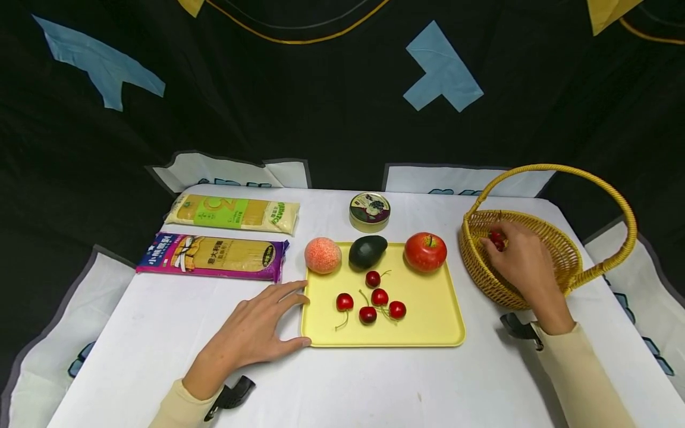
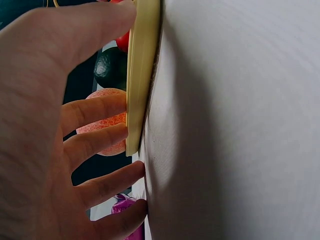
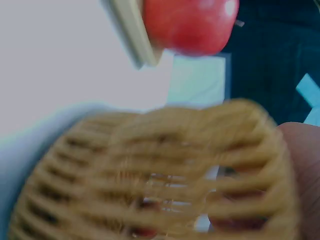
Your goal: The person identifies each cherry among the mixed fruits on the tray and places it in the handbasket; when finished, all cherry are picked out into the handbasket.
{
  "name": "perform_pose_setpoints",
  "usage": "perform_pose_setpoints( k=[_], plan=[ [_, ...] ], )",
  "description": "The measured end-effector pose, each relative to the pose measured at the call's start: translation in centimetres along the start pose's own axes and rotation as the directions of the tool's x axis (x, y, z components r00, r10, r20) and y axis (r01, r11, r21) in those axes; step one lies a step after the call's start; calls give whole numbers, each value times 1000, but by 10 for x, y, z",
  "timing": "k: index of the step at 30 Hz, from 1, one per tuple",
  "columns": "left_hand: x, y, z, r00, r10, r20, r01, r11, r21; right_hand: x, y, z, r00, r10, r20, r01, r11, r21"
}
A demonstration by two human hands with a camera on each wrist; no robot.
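My left hand [image 1: 251, 327] spreads at the left edge of a yellow tray [image 1: 428, 324], thumb and fingertips touching its rim. In the left wrist view those fingers look fairly straight. Several red cherries [image 1: 379, 296] with stems lie on the tray, with a pinkish-orange round fruit [image 1: 323, 255], a dark green avocado [image 1: 367, 252] and a red apple [image 1: 425, 252] along its far edge. Inside a wicker basket [image 1: 481, 279], my right hand [image 1: 521, 255] pinches dark red cherries [image 1: 497, 236] at its fingertips. The basket wall mostly hides this hand in the right wrist view.
Two packs of noodles, one green-labelled [image 1: 232, 213] and one purple [image 1: 214, 257], lie at the back left. A round tin [image 1: 369, 212] stands behind the tray. The basket's tall handle [image 1: 626, 208] arches over the right hand. A black curtain [image 1: 332, 107] hangs beyond the white table.
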State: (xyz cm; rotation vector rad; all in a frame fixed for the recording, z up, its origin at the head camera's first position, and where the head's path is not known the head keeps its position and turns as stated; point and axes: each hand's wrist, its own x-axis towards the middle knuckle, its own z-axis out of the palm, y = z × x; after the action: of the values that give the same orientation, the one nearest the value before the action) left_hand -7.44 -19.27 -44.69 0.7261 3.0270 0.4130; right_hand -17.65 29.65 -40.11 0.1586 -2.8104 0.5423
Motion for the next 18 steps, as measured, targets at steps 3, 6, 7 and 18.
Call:
perform_pose_setpoints(
  k=[3,6,7,18],
  plan=[
    [0,0,0,1000,-1,1,1,1000,5,-3,-11,0,1000,-9,-21,9,1000,14],
    [0,0,0,1000,2,-2,-2,1000,3,-6,-23,2,998,-33,-50,35,999,37],
    [0,0,-1,1000,4,-3,-4,1000,5,-7,-26,3,997,-48,-62,51,998,46],
    [0,-1,0,1000,12,-3,-12,1000,-1,-22,-64,13,960,-268,-86,275,957,88]
  ],
)
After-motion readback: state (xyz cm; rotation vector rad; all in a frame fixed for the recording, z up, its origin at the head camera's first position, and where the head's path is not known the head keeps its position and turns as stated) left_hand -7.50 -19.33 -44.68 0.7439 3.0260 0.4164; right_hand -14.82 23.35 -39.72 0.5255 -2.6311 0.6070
